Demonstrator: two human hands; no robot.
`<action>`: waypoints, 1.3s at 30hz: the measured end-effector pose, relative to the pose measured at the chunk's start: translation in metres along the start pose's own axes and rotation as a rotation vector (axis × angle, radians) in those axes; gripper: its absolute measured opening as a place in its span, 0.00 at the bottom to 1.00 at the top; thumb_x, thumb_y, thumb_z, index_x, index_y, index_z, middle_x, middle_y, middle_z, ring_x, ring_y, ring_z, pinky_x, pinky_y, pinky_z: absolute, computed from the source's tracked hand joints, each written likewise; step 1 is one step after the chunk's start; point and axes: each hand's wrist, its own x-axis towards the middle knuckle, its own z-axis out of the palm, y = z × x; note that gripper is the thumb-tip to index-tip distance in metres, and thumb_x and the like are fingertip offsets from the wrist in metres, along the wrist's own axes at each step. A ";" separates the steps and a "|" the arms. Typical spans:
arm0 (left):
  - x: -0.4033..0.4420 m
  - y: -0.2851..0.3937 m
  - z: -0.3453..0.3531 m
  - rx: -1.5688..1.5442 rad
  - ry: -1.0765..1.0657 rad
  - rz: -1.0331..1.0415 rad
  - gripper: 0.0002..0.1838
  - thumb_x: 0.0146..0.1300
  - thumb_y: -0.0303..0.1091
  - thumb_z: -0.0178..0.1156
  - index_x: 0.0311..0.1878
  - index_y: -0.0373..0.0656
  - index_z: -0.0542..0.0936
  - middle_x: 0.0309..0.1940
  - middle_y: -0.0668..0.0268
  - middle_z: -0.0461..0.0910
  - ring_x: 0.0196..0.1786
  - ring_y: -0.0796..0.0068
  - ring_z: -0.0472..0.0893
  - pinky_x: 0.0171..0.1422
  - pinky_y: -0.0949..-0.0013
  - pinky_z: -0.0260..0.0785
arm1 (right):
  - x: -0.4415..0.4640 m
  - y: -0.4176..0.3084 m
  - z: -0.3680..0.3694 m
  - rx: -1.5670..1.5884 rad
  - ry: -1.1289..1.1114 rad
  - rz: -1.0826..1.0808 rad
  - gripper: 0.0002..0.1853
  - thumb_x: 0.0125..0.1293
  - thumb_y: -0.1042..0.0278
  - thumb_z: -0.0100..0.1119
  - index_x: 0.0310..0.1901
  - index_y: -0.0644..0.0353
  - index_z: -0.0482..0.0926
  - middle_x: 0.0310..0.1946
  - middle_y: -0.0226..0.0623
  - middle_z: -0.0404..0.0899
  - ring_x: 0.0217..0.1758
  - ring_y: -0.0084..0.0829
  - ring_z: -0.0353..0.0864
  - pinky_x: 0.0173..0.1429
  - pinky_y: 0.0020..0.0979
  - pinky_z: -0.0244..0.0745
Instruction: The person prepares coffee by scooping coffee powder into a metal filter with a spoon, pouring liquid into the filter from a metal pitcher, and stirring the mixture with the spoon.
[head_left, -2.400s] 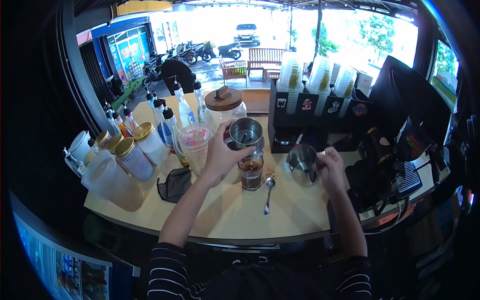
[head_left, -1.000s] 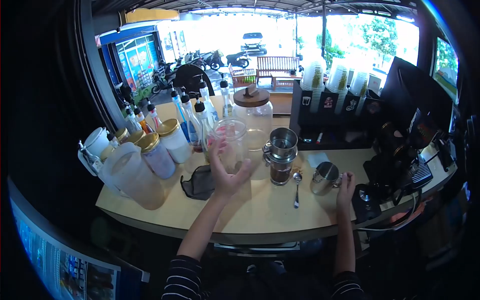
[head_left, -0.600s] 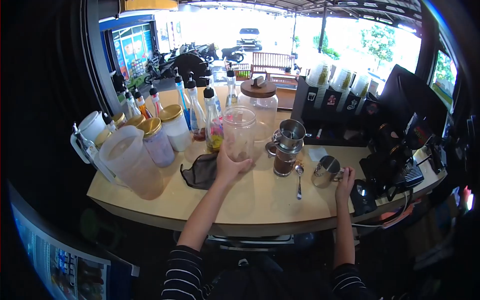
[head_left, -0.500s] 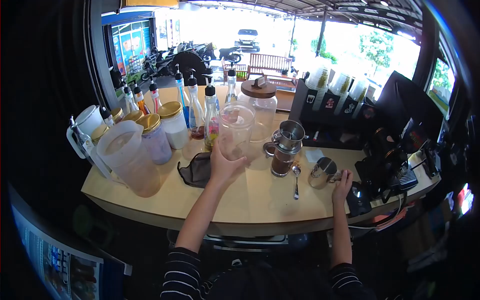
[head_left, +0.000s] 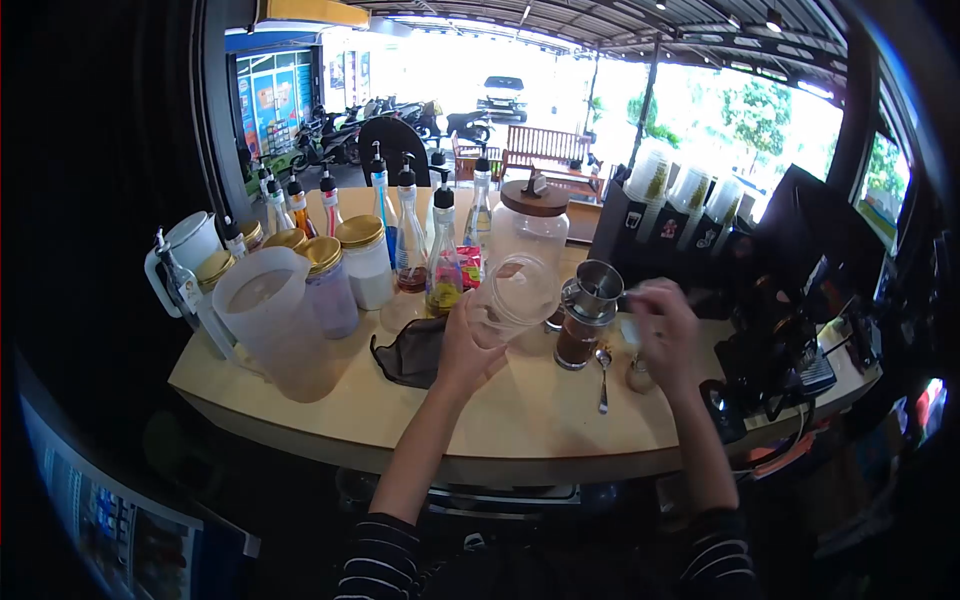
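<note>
My left hand [head_left: 468, 352] is wrapped round a clear plastic jar [head_left: 521, 291], which is tilted with its mouth toward me. My right hand [head_left: 664, 325] is raised and blurred above the metal cup [head_left: 640, 374], most of which it hides; its fingers are smeared. Between the hands a metal drip filter [head_left: 596, 286] sits on a glass of brown liquid [head_left: 577, 342]. A spoon [head_left: 603, 385] lies right of the glass. Behind the clear jar stands a larger jar with a wooden lid [head_left: 535, 197]. A dark mesh cloth [head_left: 411, 352] lies beside my left wrist.
A large plastic pitcher [head_left: 275, 325] and gold-lidded jars [head_left: 361, 232] stand at the left. Several pump bottles [head_left: 411, 235] stand behind them. A black holder [head_left: 628, 228] with stacked plastic cups is at the back right, and dark machines [head_left: 800, 330] stand at the right edge.
The clear jar was lifted and tilted to the right in my left hand. My right hand let go of the metal cup's handle and moved up and left. The whole view has shifted slightly.
</note>
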 end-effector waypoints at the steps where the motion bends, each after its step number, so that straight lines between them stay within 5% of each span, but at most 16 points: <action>1: 0.000 -0.003 0.000 0.010 -0.015 0.002 0.52 0.35 0.27 0.77 0.66 0.42 0.58 0.61 0.53 0.67 0.65 0.55 0.68 0.68 0.61 0.62 | 0.017 -0.013 0.013 0.037 -0.177 -0.032 0.09 0.56 0.82 0.58 0.39 0.65 0.79 0.37 0.43 0.79 0.39 0.39 0.80 0.45 0.32 0.74; 4: 0.003 -0.012 -0.004 0.060 -0.019 0.153 0.52 0.35 0.26 0.76 0.66 0.43 0.58 0.61 0.54 0.65 0.65 0.54 0.67 0.69 0.60 0.61 | 0.054 -0.021 0.052 0.016 -0.632 -0.100 0.13 0.53 0.80 0.57 0.42 0.64 0.80 0.39 0.45 0.81 0.41 0.41 0.81 0.48 0.34 0.75; 5: 0.004 -0.011 -0.005 0.060 0.005 0.185 0.52 0.34 0.26 0.76 0.66 0.43 0.59 0.60 0.55 0.66 0.64 0.53 0.67 0.69 0.59 0.61 | 0.063 -0.024 0.063 0.013 -0.624 -0.094 0.13 0.53 0.80 0.57 0.42 0.64 0.80 0.39 0.45 0.81 0.41 0.41 0.81 0.48 0.34 0.75; 7: 0.007 -0.009 -0.005 0.056 0.026 0.224 0.52 0.33 0.27 0.77 0.65 0.43 0.59 0.59 0.55 0.66 0.63 0.53 0.67 0.69 0.58 0.61 | 0.075 -0.030 0.080 -0.189 -1.097 -0.070 0.11 0.56 0.77 0.54 0.39 0.64 0.83 0.35 0.49 0.82 0.42 0.44 0.82 0.45 0.37 0.77; 10: 0.009 -0.011 -0.007 0.063 0.068 0.222 0.51 0.34 0.29 0.77 0.65 0.43 0.59 0.58 0.54 0.67 0.62 0.51 0.68 0.68 0.57 0.62 | 0.074 -0.034 0.097 -0.378 -1.326 -0.125 0.10 0.55 0.74 0.54 0.37 0.62 0.83 0.35 0.47 0.82 0.42 0.43 0.83 0.47 0.38 0.77; 12: 0.011 -0.010 -0.006 0.167 0.109 0.346 0.50 0.35 0.30 0.76 0.64 0.42 0.60 0.56 0.53 0.68 0.61 0.50 0.68 0.66 0.56 0.62 | 0.054 0.008 0.136 -0.437 -1.323 -0.104 0.12 0.50 0.71 0.63 0.38 0.60 0.83 0.40 0.42 0.82 0.46 0.38 0.82 0.51 0.34 0.75; 14: 0.011 -0.007 -0.004 0.159 0.113 0.361 0.49 0.36 0.30 0.76 0.64 0.41 0.60 0.56 0.53 0.68 0.60 0.49 0.69 0.66 0.56 0.63 | 0.038 0.050 0.171 -0.488 -1.391 -0.516 0.12 0.52 0.70 0.63 0.39 0.60 0.83 0.41 0.42 0.83 0.47 0.36 0.82 0.52 0.31 0.75; 15: 0.010 -0.006 -0.002 0.150 0.108 0.371 0.48 0.36 0.31 0.76 0.63 0.41 0.60 0.56 0.53 0.68 0.60 0.49 0.69 0.66 0.56 0.63 | 0.043 0.034 0.163 -0.612 -1.390 -0.528 0.13 0.57 0.68 0.56 0.44 0.56 0.80 0.41 0.38 0.81 0.47 0.31 0.81 0.54 0.31 0.76; 18: 0.014 -0.009 0.003 0.196 0.134 0.432 0.48 0.36 0.32 0.77 0.63 0.41 0.61 0.56 0.53 0.68 0.60 0.49 0.69 0.66 0.55 0.62 | 0.054 -0.001 0.171 -0.703 -1.383 -0.217 0.14 0.57 0.64 0.57 0.45 0.53 0.80 0.41 0.36 0.81 0.46 0.29 0.81 0.53 0.30 0.76; 23: 0.012 -0.008 -0.003 0.156 0.103 0.315 0.49 0.36 0.32 0.77 0.63 0.41 0.60 0.57 0.53 0.66 0.61 0.50 0.68 0.67 0.56 0.61 | 0.058 0.004 0.158 -0.678 -1.419 -0.337 0.12 0.55 0.65 0.63 0.42 0.53 0.85 0.43 0.39 0.84 0.46 0.35 0.84 0.47 0.36 0.79; 25: 0.011 -0.007 -0.002 0.126 0.114 0.304 0.49 0.36 0.32 0.77 0.64 0.40 0.60 0.58 0.53 0.66 0.62 0.50 0.67 0.68 0.56 0.60 | 0.067 -0.020 0.135 -0.572 -1.237 -0.094 0.14 0.54 0.64 0.64 0.43 0.53 0.84 0.43 0.38 0.84 0.47 0.35 0.84 0.48 0.36 0.79; 32: 0.012 -0.010 0.000 0.178 0.133 0.333 0.51 0.33 0.39 0.80 0.63 0.40 0.63 0.59 0.56 0.64 0.63 0.54 0.66 0.68 0.57 0.60 | 0.048 0.016 0.175 -0.670 -1.355 -0.166 0.15 0.53 0.63 0.65 0.43 0.53 0.84 0.48 0.39 0.82 0.50 0.35 0.82 0.51 0.37 0.78; 37: 0.014 -0.017 0.000 0.177 0.145 0.393 0.52 0.32 0.41 0.80 0.63 0.40 0.63 0.59 0.56 0.64 0.64 0.53 0.66 0.68 0.56 0.60 | 0.041 0.024 0.177 -0.594 -1.324 -0.501 0.13 0.50 0.67 0.64 0.39 0.57 0.84 0.46 0.41 0.83 0.49 0.36 0.82 0.50 0.36 0.77; 39: 0.013 -0.016 -0.001 0.188 0.136 0.340 0.52 0.33 0.41 0.80 0.63 0.38 0.63 0.59 0.56 0.64 0.64 0.54 0.65 0.69 0.56 0.59 | 0.059 -0.005 0.147 -0.549 -1.309 -0.317 0.12 0.50 0.68 0.63 0.38 0.58 0.84 0.44 0.43 0.83 0.49 0.37 0.82 0.49 0.37 0.77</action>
